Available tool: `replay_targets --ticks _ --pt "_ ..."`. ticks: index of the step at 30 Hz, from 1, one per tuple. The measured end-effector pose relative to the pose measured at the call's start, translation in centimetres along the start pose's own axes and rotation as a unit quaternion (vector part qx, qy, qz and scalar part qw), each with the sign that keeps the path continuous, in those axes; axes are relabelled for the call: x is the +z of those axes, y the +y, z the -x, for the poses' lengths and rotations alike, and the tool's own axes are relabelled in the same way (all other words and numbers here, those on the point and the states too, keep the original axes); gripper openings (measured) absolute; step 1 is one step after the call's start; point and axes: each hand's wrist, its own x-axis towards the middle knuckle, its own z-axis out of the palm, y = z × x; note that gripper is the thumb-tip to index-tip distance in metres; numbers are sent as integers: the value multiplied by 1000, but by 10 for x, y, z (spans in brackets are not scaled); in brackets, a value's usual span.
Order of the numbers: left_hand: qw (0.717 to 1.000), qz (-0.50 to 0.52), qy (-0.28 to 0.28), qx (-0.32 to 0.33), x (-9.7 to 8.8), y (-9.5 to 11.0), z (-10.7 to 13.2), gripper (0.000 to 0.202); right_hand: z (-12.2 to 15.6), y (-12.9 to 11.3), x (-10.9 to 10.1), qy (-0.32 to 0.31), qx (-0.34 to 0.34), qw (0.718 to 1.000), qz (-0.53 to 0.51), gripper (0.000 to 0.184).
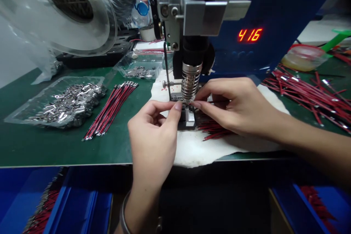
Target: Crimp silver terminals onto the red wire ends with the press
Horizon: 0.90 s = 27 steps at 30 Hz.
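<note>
My left hand (156, 135) is at the left of the blue press machine's (246, 0) die, thumb and forefinger pinched together. What sits between those fingertips is too small to make out. From the right, my right hand (241, 106) pinches a thin dark wire (219, 101) whose tip is hidden at the die. Just above both sets of fingertips is the press's spring-wrapped ram (191, 80). Below lies the small metal die block (189, 117). Under my right hand, a bunch of red and black wires (215, 130) rests on a white cloth (197, 150).
Left on the green table (115, 150) are a clear tray of metal terminals (74, 102) and a wire bundle (111, 109). Behind stands another clear tray (141, 71). More red wires (307, 95) spread at right, near a round tub (304, 57). Blue bins (79, 204) sit below the edge.
</note>
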Motion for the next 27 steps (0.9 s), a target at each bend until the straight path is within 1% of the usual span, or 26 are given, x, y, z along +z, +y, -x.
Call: replay_targets --ticks 11,21,27 --pt "1000 1 1 -7 -1 0 1 18 0 0 0 -2 -1 1000 2 6" --pt "1000 4 4 4 0 0 0 15 0 2 -1 -7 -11 1000 8 6" --pt "1000 12 -2 -2 -1 3 -1 20 0 2 -2 2 -27 1000 -3 6"
